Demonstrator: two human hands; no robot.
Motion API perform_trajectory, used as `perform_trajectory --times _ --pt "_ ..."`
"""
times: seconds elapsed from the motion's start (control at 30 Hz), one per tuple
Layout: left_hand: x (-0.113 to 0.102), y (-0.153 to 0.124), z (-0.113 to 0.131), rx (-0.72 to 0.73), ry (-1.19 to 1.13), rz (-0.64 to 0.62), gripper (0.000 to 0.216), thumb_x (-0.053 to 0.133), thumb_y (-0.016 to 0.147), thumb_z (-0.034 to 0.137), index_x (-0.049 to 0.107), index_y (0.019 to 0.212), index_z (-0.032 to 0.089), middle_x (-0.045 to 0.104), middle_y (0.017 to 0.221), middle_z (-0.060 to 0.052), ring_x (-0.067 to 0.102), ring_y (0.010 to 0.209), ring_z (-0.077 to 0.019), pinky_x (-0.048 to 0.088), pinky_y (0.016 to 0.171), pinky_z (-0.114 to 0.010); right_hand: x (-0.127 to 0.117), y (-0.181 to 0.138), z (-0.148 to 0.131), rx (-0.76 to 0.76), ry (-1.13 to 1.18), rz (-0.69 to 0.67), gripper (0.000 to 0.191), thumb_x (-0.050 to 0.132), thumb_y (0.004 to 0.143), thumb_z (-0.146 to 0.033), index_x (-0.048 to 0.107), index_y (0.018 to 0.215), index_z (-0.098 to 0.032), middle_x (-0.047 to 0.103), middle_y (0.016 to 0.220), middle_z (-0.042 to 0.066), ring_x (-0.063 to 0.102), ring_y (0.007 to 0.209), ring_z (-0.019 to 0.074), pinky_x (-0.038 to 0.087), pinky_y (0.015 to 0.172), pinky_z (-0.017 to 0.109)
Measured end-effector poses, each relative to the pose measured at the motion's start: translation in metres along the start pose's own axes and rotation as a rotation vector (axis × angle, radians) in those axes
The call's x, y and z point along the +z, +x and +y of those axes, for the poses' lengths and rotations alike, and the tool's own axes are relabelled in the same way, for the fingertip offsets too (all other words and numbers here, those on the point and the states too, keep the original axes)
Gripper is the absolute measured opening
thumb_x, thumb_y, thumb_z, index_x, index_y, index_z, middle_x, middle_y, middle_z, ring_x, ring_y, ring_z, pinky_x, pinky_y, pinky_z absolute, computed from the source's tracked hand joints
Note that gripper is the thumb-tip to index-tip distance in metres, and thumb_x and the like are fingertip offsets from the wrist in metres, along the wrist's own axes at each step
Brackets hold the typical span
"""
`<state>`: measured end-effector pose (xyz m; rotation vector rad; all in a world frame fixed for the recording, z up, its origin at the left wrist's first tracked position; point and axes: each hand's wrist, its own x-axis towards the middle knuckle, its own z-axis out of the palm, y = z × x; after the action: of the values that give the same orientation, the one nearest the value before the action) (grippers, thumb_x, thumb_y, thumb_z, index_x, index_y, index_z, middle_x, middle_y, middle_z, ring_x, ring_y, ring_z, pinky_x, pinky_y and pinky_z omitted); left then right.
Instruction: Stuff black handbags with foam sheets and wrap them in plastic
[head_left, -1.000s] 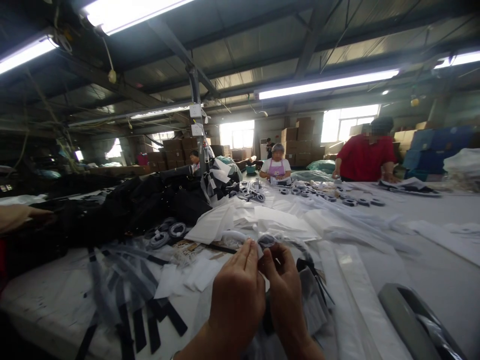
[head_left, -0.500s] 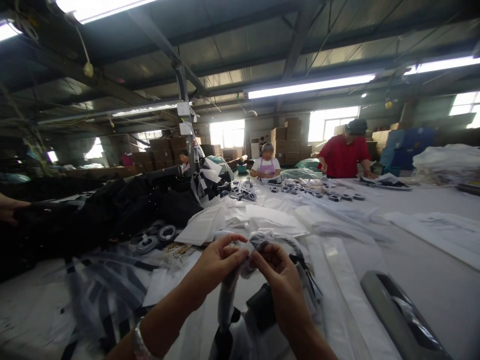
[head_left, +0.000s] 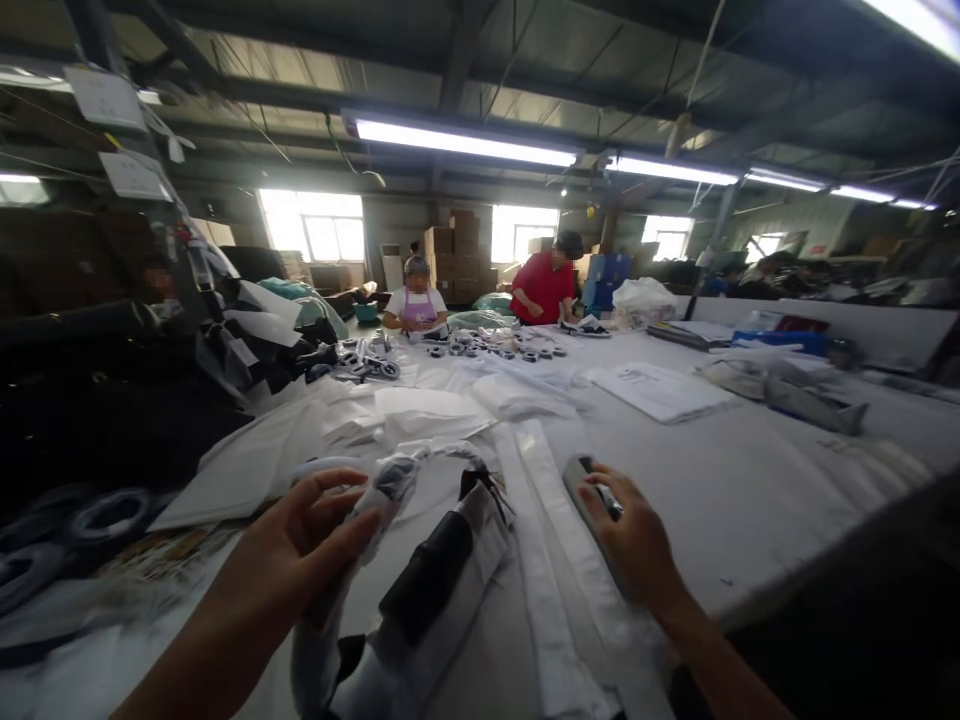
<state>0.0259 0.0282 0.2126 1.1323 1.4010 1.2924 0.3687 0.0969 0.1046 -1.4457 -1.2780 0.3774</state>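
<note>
My left hand (head_left: 300, 555) is closed on a clear plastic bag (head_left: 375, 500) with a dark item inside, holding it just above the white table (head_left: 750, 500). A second bagged black item (head_left: 435, 580) lies just right of that hand. Farther right, my right hand (head_left: 634, 540) rests on a grey handled tool (head_left: 592, 485) lying on the table, its fingers curled over it.
Long clear plastic sleeves (head_left: 547, 520) lie between my hands. White bags (head_left: 427, 410) and grey rolls (head_left: 487, 350) cover the far table. A heap of black goods (head_left: 112, 400) fills the left. Two people (head_left: 547, 285) work at the far end.
My hands have parted: the right one left the bagged item and moved right onto the grey tool. The left hand keeps the bag. The view has swung to the right.
</note>
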Motion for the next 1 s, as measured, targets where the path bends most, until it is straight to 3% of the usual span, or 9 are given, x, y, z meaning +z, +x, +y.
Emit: perform_trajectory --times 0.07,0.1,0.17,0.23,0.43,0.57,0.7,0.87,1.0 --pt "0.002 0.001 0.0 0.0 0.013 0.001 0.06 0.086 0.061 0.051 0.061 0.11 0.026 0.076 0.099 -0.003 0.073 0.09 -0.0242 0.057 0.067 -0.024 -0.038 0.014 0.04 0.146 -0.089 0.099 0.025 0.075 0.063 -0.043 0.071 0.074 -0.02 0.057 0.139 0.016 0.035 0.14 0.0396 0.016 0.119 0.052" --pt "0.003 0.002 0.0 0.006 0.021 0.005 0.057 0.085 0.061 0.05 0.062 0.108 0.026 0.076 0.099 -0.003 0.073 0.09 -0.0247 0.058 0.067 -0.024 -0.052 0.017 0.056 0.214 -0.108 0.106 0.025 0.075 0.06 -0.043 0.071 0.067 -0.019 0.058 0.138 0.018 0.036 0.139 0.0431 0.016 0.118 0.054" --pt "0.003 0.004 0.0 0.014 0.034 0.016 0.05 0.083 0.064 0.049 0.064 0.104 0.026 0.076 0.099 -0.003 0.073 0.09 -0.0253 0.058 0.067 -0.025 -0.067 0.018 0.078 0.334 -0.104 0.068 0.025 0.076 0.056 -0.043 0.072 0.06 -0.019 0.064 0.13 0.02 0.045 0.131 0.0464 0.023 0.115 0.058" --pt "0.003 0.007 -0.001 0.013 0.04 0.023 0.044 0.082 0.066 0.045 0.064 0.102 0.027 0.076 0.1 -0.003 0.073 0.091 -0.0256 0.059 0.067 -0.025 -0.069 0.014 0.089 0.419 -0.052 0.016 0.027 0.076 0.055 -0.045 0.076 0.062 -0.019 0.069 0.124 0.017 0.057 0.121 0.0427 0.035 0.109 0.054" --pt "0.003 0.01 -0.001 0.006 0.071 0.055 0.038 0.08 0.069 0.04 0.064 0.102 0.029 0.076 0.098 -0.001 0.073 0.089 -0.0256 0.058 0.065 -0.026 -0.071 -0.003 0.087 0.497 0.156 0.064 0.038 0.079 0.055 -0.049 0.079 0.077 -0.019 0.07 0.125 0.009 0.061 0.119 0.0303 0.049 0.101 0.034" --pt "0.0 0.014 -0.004 -0.006 0.058 0.035 0.043 0.083 0.065 0.042 0.065 0.102 0.029 0.077 0.096 -0.001 0.073 0.089 -0.0266 0.058 0.066 -0.026 -0.081 -0.026 0.081 0.549 0.273 0.121 0.042 0.084 0.056 -0.048 0.078 0.085 -0.019 0.076 0.104 0.008 0.069 0.102 0.0252 0.057 0.087 0.029" --pt "-0.001 0.016 -0.005 -0.028 0.064 0.031 0.046 0.083 0.064 0.046 0.066 0.103 0.029 0.076 0.097 -0.002 0.073 0.089 -0.0275 0.058 0.065 -0.027 -0.078 -0.045 0.085 0.657 0.369 0.159 0.041 0.091 0.045 -0.041 0.077 0.077 -0.019 0.075 0.075 0.006 0.071 0.066 0.0198 0.062 0.064 0.027" --pt "0.001 0.012 -0.004 -0.006 -0.015 0.023 0.051 0.085 0.062 0.049 0.063 0.101 0.026 0.076 0.096 -0.001 0.072 0.085 -0.022 0.055 0.067 -0.023 -0.074 -0.051 0.104 0.732 0.405 0.227 0.037 0.091 0.035 -0.033 0.076 0.066 -0.019 0.074 0.066 0.007 0.07 0.055 0.0205 0.061 0.051 0.025" --pt "0.0 0.011 -0.006 0.043 -0.062 -0.021 0.051 0.082 0.066 0.05 0.061 0.103 0.022 0.075 0.095 -0.003 0.071 0.081 -0.0187 0.052 0.066 -0.023 -0.069 -0.057 0.111 0.815 0.363 0.251 0.031 0.088 0.028 -0.03 0.072 0.055 -0.029 0.074 0.066 0.01 0.07 0.054 0.0238 0.057 0.043 0.026"
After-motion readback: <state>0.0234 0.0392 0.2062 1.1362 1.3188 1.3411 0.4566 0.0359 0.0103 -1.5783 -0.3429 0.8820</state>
